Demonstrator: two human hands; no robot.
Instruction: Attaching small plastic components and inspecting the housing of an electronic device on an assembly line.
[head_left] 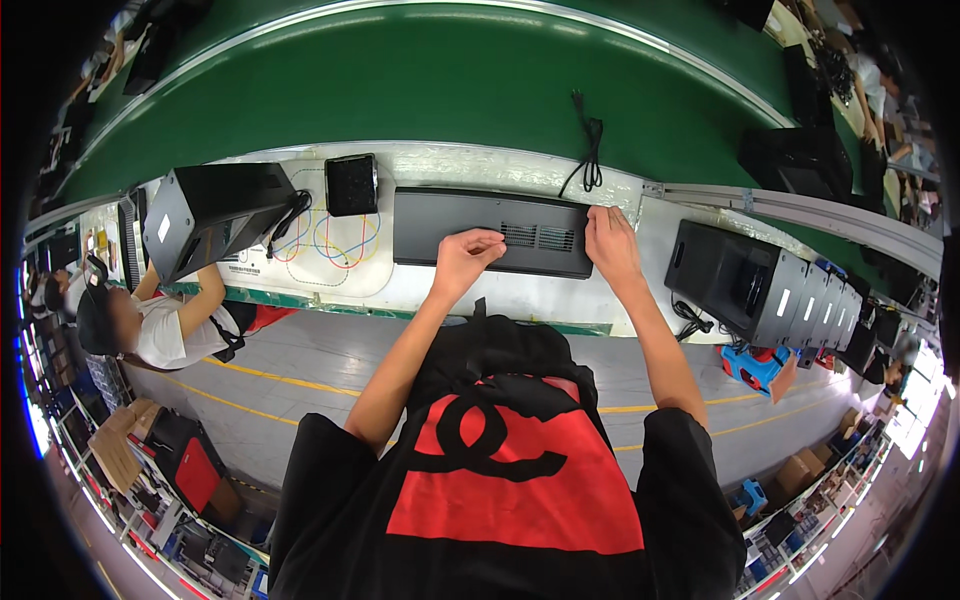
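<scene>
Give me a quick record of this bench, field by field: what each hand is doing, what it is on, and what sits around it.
Left hand: left hand with fingers curled, resting on the long black panel beside its vent grille
Right hand: right hand flat at the panel's right end
Surface: white workbench along a green conveyor belt
Left of panel: small black square unit, black box tipped on its side
Right of panel: row of black boxes
Behind panel: black cable
Nearby: seated co-worker at left

view: single head-worn fisheye | position: above the person's own torso and forearms | facing: steeply down and forward over the desk | range: near, desk at arm's reach | edges: straight lines bend toward rim | shared views: none
</scene>
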